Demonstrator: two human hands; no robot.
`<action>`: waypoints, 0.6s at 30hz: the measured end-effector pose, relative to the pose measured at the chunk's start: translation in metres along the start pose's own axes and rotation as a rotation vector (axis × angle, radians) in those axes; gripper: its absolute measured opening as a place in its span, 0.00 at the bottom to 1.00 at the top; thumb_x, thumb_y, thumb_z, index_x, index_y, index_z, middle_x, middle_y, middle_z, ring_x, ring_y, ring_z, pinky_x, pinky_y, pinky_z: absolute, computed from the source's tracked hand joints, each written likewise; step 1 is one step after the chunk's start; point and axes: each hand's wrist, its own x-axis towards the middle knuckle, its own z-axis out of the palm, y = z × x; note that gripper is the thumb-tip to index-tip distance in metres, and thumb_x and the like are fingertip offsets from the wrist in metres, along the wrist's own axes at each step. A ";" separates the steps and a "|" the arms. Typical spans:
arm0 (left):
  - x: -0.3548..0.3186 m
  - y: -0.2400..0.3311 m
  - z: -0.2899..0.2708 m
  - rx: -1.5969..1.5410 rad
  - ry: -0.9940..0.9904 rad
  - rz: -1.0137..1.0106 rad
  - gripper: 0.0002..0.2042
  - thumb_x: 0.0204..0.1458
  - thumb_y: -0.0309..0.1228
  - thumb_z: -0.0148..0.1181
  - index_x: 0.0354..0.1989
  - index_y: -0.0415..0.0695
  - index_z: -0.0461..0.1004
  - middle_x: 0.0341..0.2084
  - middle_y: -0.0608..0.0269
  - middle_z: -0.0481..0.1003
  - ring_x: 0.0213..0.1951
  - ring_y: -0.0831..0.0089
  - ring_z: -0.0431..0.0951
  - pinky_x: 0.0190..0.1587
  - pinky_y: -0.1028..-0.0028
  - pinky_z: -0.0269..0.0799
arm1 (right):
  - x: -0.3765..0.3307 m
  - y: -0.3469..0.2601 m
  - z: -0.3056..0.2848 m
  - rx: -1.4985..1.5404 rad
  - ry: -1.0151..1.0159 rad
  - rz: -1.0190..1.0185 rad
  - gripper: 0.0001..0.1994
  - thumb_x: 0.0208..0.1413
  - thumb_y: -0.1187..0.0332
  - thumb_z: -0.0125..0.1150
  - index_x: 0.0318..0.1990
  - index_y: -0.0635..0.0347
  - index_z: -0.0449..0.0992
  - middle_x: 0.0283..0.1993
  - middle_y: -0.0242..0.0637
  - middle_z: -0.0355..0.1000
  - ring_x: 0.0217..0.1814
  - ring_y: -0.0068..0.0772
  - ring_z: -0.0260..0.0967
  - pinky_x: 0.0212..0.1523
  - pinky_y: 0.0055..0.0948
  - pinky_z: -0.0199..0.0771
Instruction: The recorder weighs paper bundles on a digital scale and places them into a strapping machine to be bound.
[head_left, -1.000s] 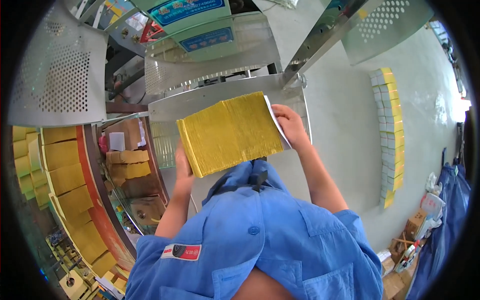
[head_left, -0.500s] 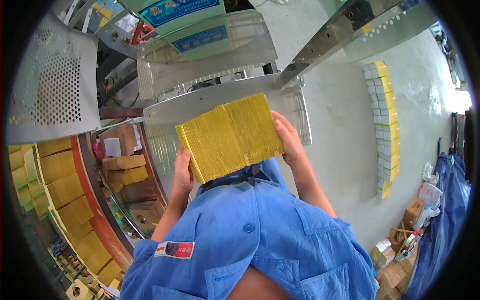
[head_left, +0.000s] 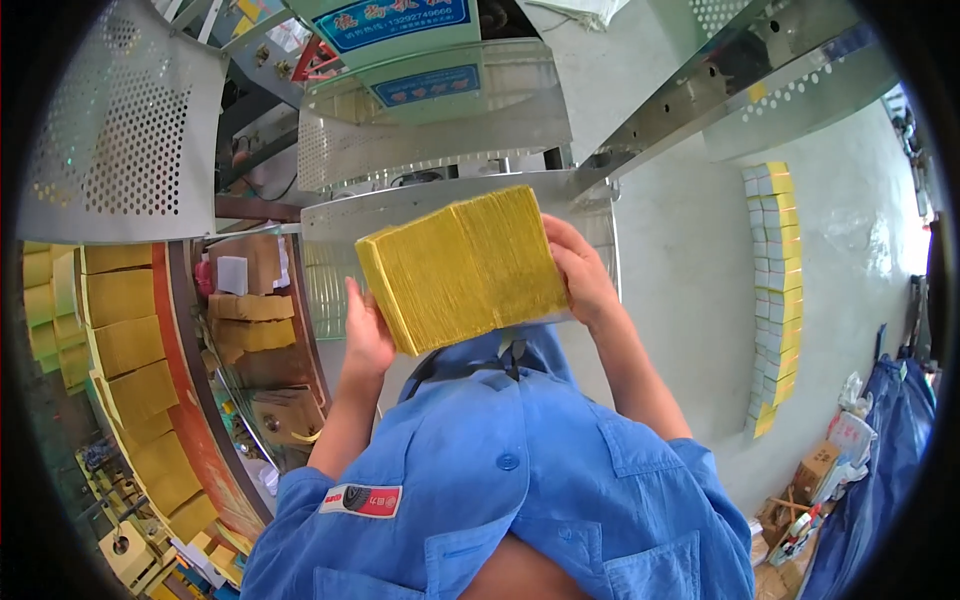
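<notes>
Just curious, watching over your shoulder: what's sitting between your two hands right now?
In the head view, a thick yellow stack of paper sheets lies between them: the left hand presses its left edge and the right hand its right edge.

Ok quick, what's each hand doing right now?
Left hand: pressed flat against the left side of the yellow paper stack, holding it.
Right hand: gripping the stack's right side.
</notes>
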 end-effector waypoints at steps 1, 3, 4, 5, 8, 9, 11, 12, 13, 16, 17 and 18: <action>-0.001 0.002 0.006 -0.009 0.001 0.076 0.29 0.66 0.53 0.31 0.64 0.44 0.60 0.58 0.56 0.67 0.60 0.63 0.67 0.61 0.58 0.65 | 0.005 -0.006 -0.002 -0.006 -0.068 -0.098 0.20 0.60 0.76 0.47 0.61 0.60 0.68 0.59 0.37 0.69 0.59 0.25 0.66 0.57 0.23 0.65; 0.003 0.002 0.021 0.016 0.010 0.163 0.26 0.67 0.49 0.35 0.65 0.45 0.60 0.60 0.58 0.66 0.62 0.62 0.65 0.64 0.59 0.60 | 0.015 -0.022 0.005 0.051 -0.098 -0.200 0.20 0.58 0.79 0.47 0.58 0.61 0.69 0.59 0.38 0.69 0.59 0.25 0.66 0.57 0.23 0.65; 0.010 -0.002 0.017 0.081 -0.129 0.280 0.24 0.67 0.46 0.37 0.65 0.46 0.59 0.61 0.59 0.65 0.63 0.63 0.63 0.65 0.60 0.58 | 0.020 -0.027 0.007 0.115 -0.123 -0.299 0.19 0.57 0.81 0.47 0.56 0.62 0.71 0.59 0.38 0.69 0.58 0.25 0.66 0.57 0.24 0.65; 0.019 -0.005 0.013 0.147 -0.270 0.395 0.23 0.67 0.43 0.39 0.65 0.46 0.59 0.62 0.60 0.63 0.64 0.63 0.62 0.66 0.61 0.55 | 0.029 -0.026 0.004 0.111 -0.126 -0.300 0.19 0.57 0.81 0.47 0.56 0.62 0.71 0.59 0.38 0.69 0.58 0.25 0.66 0.57 0.24 0.65; 0.036 -0.011 0.014 0.117 -0.316 0.383 0.22 0.65 0.36 0.43 0.66 0.47 0.57 0.64 0.61 0.61 0.65 0.65 0.60 0.67 0.62 0.52 | 0.050 -0.008 -0.013 -0.011 0.039 -0.453 0.12 0.55 0.83 0.48 0.43 0.63 0.75 0.59 0.40 0.70 0.52 0.23 0.70 0.54 0.23 0.67; 0.040 -0.013 0.018 0.135 -0.317 0.380 0.22 0.64 0.35 0.44 0.67 0.47 0.57 0.65 0.61 0.60 0.65 0.65 0.60 0.67 0.63 0.52 | 0.052 -0.002 -0.017 -0.013 0.040 -0.454 0.12 0.55 0.83 0.48 0.43 0.63 0.75 0.59 0.40 0.70 0.52 0.23 0.70 0.54 0.23 0.67; 0.043 -0.016 0.027 0.181 -0.334 0.402 0.22 0.64 0.34 0.44 0.67 0.47 0.57 0.64 0.61 0.60 0.65 0.65 0.60 0.67 0.63 0.53 | 0.046 0.011 -0.023 0.034 0.182 -0.580 0.10 0.56 0.82 0.51 0.41 0.62 0.76 0.50 0.37 0.74 0.43 0.21 0.71 0.47 0.21 0.69; 0.040 -0.019 0.030 0.230 -0.350 0.424 0.23 0.64 0.34 0.44 0.67 0.47 0.57 0.64 0.61 0.61 0.65 0.65 0.61 0.67 0.64 0.53 | 0.044 0.014 -0.026 0.034 0.184 -0.571 0.10 0.56 0.82 0.51 0.41 0.62 0.76 0.50 0.37 0.74 0.43 0.21 0.71 0.47 0.21 0.69; 0.038 -0.023 0.027 0.230 -0.343 0.419 0.23 0.64 0.34 0.44 0.67 0.47 0.57 0.64 0.61 0.61 0.65 0.65 0.61 0.67 0.64 0.53 | 0.043 0.016 -0.028 -0.058 0.309 -0.562 0.08 0.55 0.82 0.52 0.39 0.62 0.76 0.46 0.35 0.75 0.40 0.20 0.70 0.43 0.21 0.69; 0.047 -0.028 0.035 0.242 -0.293 0.403 0.22 0.64 0.34 0.44 0.66 0.47 0.58 0.63 0.63 0.63 0.65 0.66 0.61 0.67 0.65 0.52 | 0.051 0.013 -0.030 -0.098 0.466 -0.558 0.05 0.55 0.80 0.54 0.36 0.62 0.75 0.39 0.31 0.74 0.36 0.18 0.67 0.39 0.20 0.69; 0.045 -0.030 0.038 0.193 -0.277 0.379 0.21 0.63 0.34 0.44 0.65 0.47 0.59 0.61 0.64 0.64 0.64 0.67 0.61 0.67 0.66 0.52 | 0.052 0.015 -0.030 -0.045 0.495 -0.551 0.04 0.55 0.79 0.54 0.35 0.62 0.74 0.36 0.30 0.73 0.35 0.17 0.66 0.38 0.20 0.68; 0.045 -0.032 0.041 0.143 -0.261 0.356 0.21 0.63 0.34 0.44 0.65 0.47 0.59 0.60 0.65 0.65 0.63 0.68 0.62 0.66 0.67 0.52 | 0.056 0.017 -0.032 -0.042 0.501 -0.553 0.04 0.55 0.79 0.54 0.35 0.62 0.74 0.36 0.30 0.73 0.35 0.17 0.66 0.38 0.20 0.68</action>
